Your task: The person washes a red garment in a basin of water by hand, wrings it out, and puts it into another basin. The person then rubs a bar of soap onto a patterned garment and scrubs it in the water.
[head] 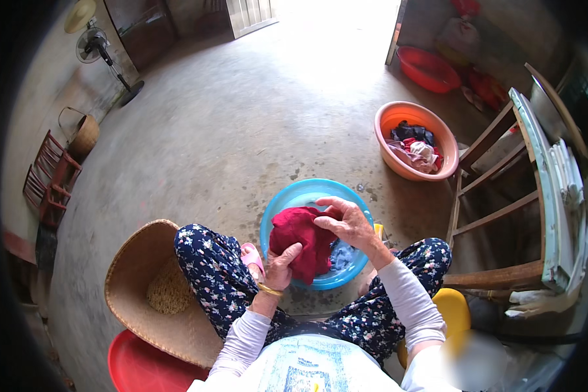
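A crumpled dark red cloth is held over a round blue plastic basin, gripped along its lower left side by my left hand. At the cloth's upper right edge is my right hand, its thumb and forefinger spread apart. Whether its curled fingers touch the cloth is hard to tell. Pale, cloudy water shows inside the basin, and a wet light-blue cloth lies in its right part. The red cloth hides much of the basin's inside.
An orange plastic tub of clothes stands ahead right, near a wooden frame. At my left is a woven basket with grain, beside a red plastic lid or basin. Dark wet spots mark the concrete floor.
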### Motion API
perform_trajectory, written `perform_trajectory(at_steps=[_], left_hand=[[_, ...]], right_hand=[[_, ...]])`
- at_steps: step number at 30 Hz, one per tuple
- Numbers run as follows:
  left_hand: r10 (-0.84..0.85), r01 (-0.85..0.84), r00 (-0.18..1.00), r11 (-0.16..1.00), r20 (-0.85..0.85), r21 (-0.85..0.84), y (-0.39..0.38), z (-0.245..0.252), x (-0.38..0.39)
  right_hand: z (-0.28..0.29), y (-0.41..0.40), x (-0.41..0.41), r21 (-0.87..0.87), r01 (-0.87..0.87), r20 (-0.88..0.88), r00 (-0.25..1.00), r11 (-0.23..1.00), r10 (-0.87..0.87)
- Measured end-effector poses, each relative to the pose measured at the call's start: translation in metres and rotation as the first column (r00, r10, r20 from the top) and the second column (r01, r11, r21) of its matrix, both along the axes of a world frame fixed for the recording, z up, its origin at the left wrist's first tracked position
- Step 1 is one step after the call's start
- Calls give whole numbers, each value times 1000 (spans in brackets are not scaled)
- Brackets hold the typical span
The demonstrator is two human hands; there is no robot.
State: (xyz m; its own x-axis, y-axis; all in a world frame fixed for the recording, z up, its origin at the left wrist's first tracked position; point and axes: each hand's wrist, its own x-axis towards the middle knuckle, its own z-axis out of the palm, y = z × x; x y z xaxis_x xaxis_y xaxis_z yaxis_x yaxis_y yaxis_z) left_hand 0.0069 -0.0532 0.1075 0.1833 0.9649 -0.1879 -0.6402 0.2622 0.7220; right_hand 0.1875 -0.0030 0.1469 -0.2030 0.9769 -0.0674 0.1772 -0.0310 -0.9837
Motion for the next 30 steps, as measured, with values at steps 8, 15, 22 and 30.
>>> perform_trajectory(at_steps=[8,15,22,30], left_hand=[[141,-140,990,987,-5,74,4,7,-10],[30,-32,999,993,26,112,-1,10,-2],[-70,117,960,980,-273,160,1,4,-9],[-10,80,945,976,-326,203,14,10,-15]], right_hand=[[-9,-7,13,-226,-148,-212,972,963,99],[0,-28,-16,161,-304,15,952,939,305],[-8,-26,-14,184,-250,7,968,951,253],[-4,-26,2,125,-162,141,979,979,144]])
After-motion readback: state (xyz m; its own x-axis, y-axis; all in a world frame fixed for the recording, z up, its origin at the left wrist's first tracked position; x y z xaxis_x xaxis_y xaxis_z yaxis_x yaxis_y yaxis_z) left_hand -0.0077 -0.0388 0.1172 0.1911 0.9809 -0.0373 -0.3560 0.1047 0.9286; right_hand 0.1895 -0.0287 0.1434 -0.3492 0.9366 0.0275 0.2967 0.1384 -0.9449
